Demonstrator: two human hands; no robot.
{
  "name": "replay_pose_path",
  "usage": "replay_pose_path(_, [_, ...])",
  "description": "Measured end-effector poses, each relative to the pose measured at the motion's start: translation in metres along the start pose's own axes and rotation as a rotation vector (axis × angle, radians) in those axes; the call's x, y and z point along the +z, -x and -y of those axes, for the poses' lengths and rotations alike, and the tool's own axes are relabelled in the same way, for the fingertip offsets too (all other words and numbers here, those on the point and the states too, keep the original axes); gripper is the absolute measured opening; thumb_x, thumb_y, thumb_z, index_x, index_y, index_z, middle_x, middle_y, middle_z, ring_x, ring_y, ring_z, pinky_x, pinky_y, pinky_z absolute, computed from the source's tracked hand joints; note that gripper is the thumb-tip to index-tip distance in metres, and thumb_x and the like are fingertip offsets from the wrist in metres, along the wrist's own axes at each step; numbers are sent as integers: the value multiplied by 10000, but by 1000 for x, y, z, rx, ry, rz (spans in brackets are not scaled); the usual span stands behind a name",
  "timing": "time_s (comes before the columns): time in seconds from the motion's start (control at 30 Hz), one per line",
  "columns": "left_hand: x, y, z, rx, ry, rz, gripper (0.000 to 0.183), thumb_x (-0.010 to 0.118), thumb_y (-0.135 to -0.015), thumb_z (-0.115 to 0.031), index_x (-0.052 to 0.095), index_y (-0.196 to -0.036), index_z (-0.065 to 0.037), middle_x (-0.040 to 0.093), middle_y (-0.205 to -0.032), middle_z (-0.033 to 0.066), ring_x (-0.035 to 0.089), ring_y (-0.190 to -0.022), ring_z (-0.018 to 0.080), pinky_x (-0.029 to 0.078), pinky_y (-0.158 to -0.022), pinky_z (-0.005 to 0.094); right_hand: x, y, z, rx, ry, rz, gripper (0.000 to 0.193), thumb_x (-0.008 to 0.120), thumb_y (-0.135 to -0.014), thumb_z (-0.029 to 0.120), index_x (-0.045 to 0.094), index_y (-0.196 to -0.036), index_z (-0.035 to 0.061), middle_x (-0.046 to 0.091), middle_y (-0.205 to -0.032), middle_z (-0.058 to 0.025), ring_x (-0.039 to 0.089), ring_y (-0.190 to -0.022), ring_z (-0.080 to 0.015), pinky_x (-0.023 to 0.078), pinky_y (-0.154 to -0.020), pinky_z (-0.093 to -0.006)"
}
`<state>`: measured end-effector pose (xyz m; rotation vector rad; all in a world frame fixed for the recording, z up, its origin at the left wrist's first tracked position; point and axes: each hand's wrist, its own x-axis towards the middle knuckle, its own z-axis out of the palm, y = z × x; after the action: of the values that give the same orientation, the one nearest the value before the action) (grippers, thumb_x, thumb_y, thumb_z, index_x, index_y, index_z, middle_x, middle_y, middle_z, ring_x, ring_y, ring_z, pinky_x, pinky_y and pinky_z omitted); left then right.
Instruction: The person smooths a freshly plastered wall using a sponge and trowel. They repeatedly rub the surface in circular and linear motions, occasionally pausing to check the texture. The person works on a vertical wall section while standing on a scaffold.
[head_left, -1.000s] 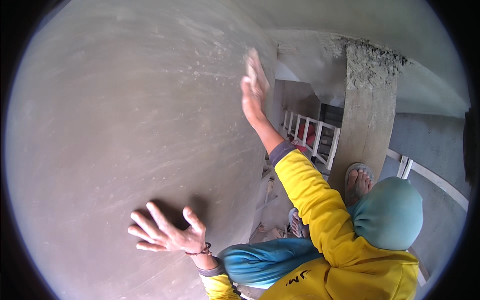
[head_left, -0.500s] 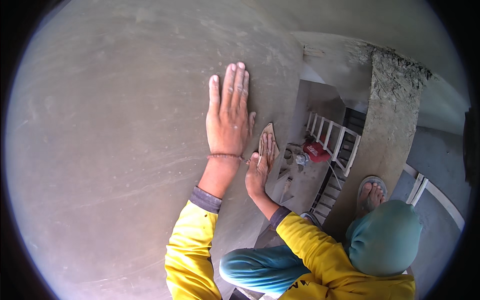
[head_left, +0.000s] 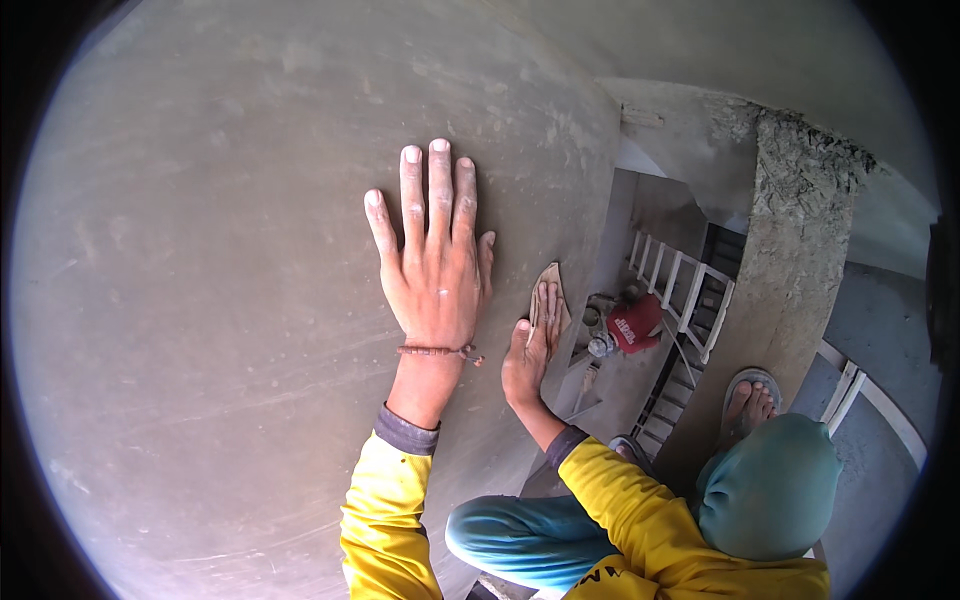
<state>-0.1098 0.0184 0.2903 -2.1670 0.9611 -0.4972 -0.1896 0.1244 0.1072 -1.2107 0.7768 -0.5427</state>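
Observation:
My left hand (head_left: 436, 260) lies flat on the smooth grey plastered wall (head_left: 200, 280), fingers spread and pointing up, with nothing in it. White dust covers its fingertips, and a thin beaded bracelet circles the wrist. Lower and to the right, near the wall's right edge, my right hand (head_left: 533, 345) presses a folded tan piece of sandpaper (head_left: 546, 285) against the same wall. Its fingers lie over the sheet, and the sheet's tip and edges stick out around them. Part of the sheet is hidden under the fingers.
My sandalled foot (head_left: 752, 395) stands on a rough plank-like ledge (head_left: 765, 285). Far below, a person in a red shirt (head_left: 634, 323) is beside a white ladder-like frame (head_left: 690, 285) and dark stairs. A pale curved rail (head_left: 890, 410) runs at the right.
My left hand has moved left and slightly down across the wall, its fingers now spread wider. My right hand and the sandpaper sit slightly lower and farther right in view, which has shifted.

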Motion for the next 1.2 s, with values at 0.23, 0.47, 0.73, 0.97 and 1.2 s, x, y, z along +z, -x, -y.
replay_pose_path(0.23, [2, 72, -13, 37, 516, 62, 623, 710, -845, -284, 550, -1418, -98, 370, -1602, 138, 280, -1519, 328, 173, -1230, 559, -24, -9, 11, 5, -10, -83, 474, 445, -1038, 166, 440, -1483, 1, 447, -1511, -236, 423, -1379, -426, 287, -1146, -527])
replay_pose_path(0.47, [8, 146, -33, -244, 1194, 102, 567, 768, -864, -246, 583, -1359, -41, 614, -1355, 186, 592, -1266, 368, 471, -1053, 460, -114, -107, 16, -86, 140, -237, 317, 524, -1019, 201, 662, -1151, -52, 710, -891, -229, 695, -801, -364, 514, -785, -430])
replay_pose_path(0.73, [28, 146, -36, -479, 1755, 156, 807, 823, -837, -450, 506, -1406, 26, 641, -1315, 184, 617, -1237, 271, 499, -1021, 407, -175, -133, 67, 16, -115, 656, 295, 678, -935, 250, 708, -983, -39, 705, -847, -25, 617, -772, -71, 492, -681, -256])
replay_pose_path(0.97, [14, 148, -34, -721, 1765, 138, 322, 794, -903, -187, 707, -1114, 41, 746, -984, 42, 656, -888, 98, 534, -824, 274, -105, -111, 99, -132, -129, 661, 341, 699, -908, 233, 656, -1195, 54, 682, -851, -57, 614, -712, -119, 500, -685, -312])
replay_pose_path(1.2, [8, 176, -18, -552, 1444, 213, 280, 795, -886, -161, 730, -1066, 44, 766, -905, 72, 672, -817, 93, 547, -755, 279, -53, -133, 140, -491, 62, 226, 428, 666, -920, 121, 593, -1341, 143, 587, -851, -26, 546, -620, -193, 479, -645, -348])
